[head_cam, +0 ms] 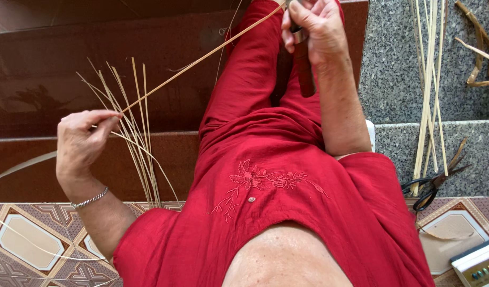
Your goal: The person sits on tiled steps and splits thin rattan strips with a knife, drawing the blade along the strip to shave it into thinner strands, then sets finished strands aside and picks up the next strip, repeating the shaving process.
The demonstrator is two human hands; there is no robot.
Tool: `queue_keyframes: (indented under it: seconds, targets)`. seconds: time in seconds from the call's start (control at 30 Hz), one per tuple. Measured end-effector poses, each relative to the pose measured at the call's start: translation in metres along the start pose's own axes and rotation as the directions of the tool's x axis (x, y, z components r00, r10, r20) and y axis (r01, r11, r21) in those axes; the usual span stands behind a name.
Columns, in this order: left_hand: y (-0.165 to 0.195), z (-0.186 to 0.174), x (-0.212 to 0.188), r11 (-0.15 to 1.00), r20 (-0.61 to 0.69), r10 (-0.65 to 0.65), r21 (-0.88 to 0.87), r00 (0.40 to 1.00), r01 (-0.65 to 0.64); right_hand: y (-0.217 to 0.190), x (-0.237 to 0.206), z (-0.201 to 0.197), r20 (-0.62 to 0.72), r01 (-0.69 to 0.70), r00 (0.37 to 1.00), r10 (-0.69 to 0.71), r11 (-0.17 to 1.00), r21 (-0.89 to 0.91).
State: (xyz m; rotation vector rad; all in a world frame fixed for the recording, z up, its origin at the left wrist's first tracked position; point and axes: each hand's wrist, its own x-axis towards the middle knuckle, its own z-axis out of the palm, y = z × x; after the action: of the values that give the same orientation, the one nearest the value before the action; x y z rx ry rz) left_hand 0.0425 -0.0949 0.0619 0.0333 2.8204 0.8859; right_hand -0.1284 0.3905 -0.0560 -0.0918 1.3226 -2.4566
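Head view: L hand [82, 141] was out to the side, thumb & forefinger pinched shut on the near end of a long thin cane strip [202, 56]. The strip ran taut & diagonal up to the R hand [316, 29], over the knee. R hand was closed round a knife [304, 69] w/ a dark red-brown handle pointing down; blade hidden by the fingers. A bundle of pale strips [138, 133] stood behind the L hand on the brown step [43, 79]. More strips [429, 90] & black scissors [425, 188] lay on the grey granite step [393, 64], well apart at right.
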Motion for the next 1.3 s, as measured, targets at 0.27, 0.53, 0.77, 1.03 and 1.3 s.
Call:
queue_keyframes:
  seconds: [0.27,0.53,0.77,1.03,1.3]
  targets:
    - [0.076,0.082,0.096,0.875,-0.036,0.476,-0.077,0.879,-0.477,0.04,-0.01,0.073,0.071,-0.053,0.996,0.052,0.998,0.017]
    - [0.114,0.12,0.131,0.856,-0.079,0.389,-0.337,0.918,-0.392,0.039,-0.018,0.085,0.047,-0.141,0.989,0.141,0.99,-0.01]
    - [0.092,0.094,0.119,0.869,-0.019,0.412,-0.292,0.911,-0.399,0.025,-0.016,0.065,0.092,-0.12,0.99,0.108,0.983,0.138]
    - [0.074,0.073,0.096,0.895,0.096,0.309,-0.366,0.946,-0.255,0.026,-0.016,0.045,0.044,-0.067,0.997,0.059,0.978,0.196]
    - [0.045,0.054,0.074,0.901,0.177,0.186,-0.423,0.966,-0.097,0.014,-0.015,0.027,0.008,-0.051,0.999,0.05,0.983,0.178]
